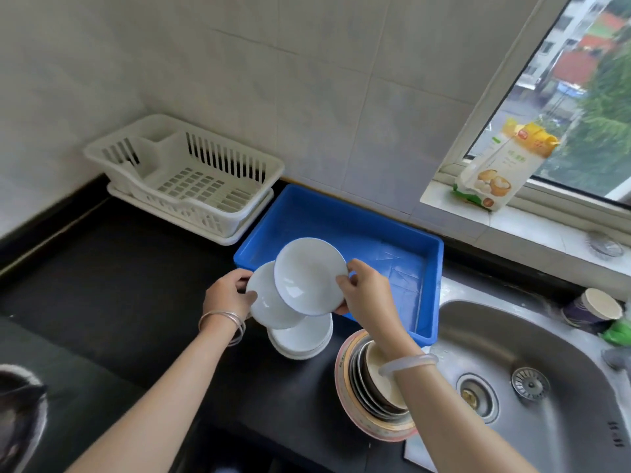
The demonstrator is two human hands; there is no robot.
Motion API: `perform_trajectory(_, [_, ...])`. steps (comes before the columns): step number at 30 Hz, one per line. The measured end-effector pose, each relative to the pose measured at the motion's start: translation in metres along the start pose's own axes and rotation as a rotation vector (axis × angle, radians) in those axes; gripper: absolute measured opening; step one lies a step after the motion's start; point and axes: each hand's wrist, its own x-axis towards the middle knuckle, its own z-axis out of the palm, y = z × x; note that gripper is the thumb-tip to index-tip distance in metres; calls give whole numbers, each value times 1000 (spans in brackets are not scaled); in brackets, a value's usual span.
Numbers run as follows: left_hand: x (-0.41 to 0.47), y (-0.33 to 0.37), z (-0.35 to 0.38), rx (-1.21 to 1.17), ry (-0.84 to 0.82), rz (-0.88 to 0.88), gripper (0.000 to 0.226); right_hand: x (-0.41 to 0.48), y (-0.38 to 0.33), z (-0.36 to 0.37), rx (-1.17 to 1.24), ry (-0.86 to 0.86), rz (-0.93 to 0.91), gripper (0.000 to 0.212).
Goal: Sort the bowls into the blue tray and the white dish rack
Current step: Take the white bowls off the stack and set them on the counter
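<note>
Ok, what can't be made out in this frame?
Head view only.
White bowl stack: its count, covered by the lower held bowl in the left hand and the upper held bowl in the right hand.
Mixed bowl stack: its inside, crossed by the right forearm.
Dark object, lower left: cut by the frame edge.
Green item, right edge: blurred and cut off.

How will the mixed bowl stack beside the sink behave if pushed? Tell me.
The mixed bowl stack nests differing sizes unevenly, so it may shift or topple. Its glossy rims suggest glazed ceramic: probably heavy, slippery, breakable.
</note>
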Motion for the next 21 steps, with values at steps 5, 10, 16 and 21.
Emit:
perform_trajectory(5, [27, -15, -52, -126, 64, -92, 27, 21, -44, 30, 0, -59, -25, 15])
perform_trajectory(10, [55, -52, -115, -266, 197, -191, 31, 49, -84, 90, 22, -182, -25, 8])
perform_trajectory(16, [83, -106, -178, -382, 368, -313, 28, 80, -122, 183, 67, -340, -28, 7])
perform_trajectory(21, [109, -144, -217, -461, 489, -407, 30, 107, -149, 259, 143, -422, 27, 16])
